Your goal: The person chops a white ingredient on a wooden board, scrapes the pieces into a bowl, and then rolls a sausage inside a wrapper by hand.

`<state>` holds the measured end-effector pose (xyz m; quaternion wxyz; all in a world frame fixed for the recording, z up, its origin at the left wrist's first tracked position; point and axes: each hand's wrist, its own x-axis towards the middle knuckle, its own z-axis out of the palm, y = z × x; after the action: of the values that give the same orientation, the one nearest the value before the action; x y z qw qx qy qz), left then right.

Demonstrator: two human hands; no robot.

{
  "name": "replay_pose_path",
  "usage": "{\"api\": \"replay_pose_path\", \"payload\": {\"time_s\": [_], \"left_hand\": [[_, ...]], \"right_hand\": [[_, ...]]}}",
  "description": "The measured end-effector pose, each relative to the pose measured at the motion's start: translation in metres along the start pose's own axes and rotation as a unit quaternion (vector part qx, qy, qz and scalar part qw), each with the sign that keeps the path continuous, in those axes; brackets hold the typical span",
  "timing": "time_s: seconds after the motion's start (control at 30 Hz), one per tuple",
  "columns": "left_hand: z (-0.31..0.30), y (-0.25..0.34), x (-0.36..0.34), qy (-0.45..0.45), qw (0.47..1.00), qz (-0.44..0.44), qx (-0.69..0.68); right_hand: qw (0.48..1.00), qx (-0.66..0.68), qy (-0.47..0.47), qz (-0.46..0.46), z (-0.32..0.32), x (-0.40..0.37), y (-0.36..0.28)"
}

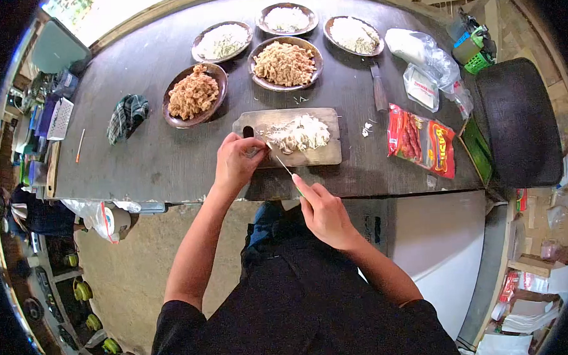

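Observation:
My right hand (324, 214) grips a small knife (284, 166), its thin blade pointing up and left over the front edge of a wooden cutting board (255, 120). Near the board's left side, my left hand (238, 160) is closed with its fingertips pinched by the knife tip; whatever they hold is hidden or too small to name. A heap of pale chopped pieces (299, 133) lies on the board, just beyond the knife.
Behind the board stand brown plates (225, 78) of browned crumbly food and pale shreds. To the right lie another knife (379, 87), a red sausage packet (421, 141) and plastic bags (428, 54). A dark cloth (128, 116) and a thin stick (80, 144) are at left.

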<state>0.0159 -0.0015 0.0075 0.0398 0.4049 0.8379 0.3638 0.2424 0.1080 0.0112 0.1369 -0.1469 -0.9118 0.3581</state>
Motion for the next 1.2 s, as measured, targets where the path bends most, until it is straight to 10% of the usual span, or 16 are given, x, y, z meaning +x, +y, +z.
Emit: {"api": "replay_pose_path", "payload": {"time_s": [1.2], "left_hand": [[-0.002,0.007,0.009,-0.003,0.994,-0.107,-0.03]], "right_hand": [[0.999,-0.032,0.007,-0.02,0.003,0.007,-0.001]]}}
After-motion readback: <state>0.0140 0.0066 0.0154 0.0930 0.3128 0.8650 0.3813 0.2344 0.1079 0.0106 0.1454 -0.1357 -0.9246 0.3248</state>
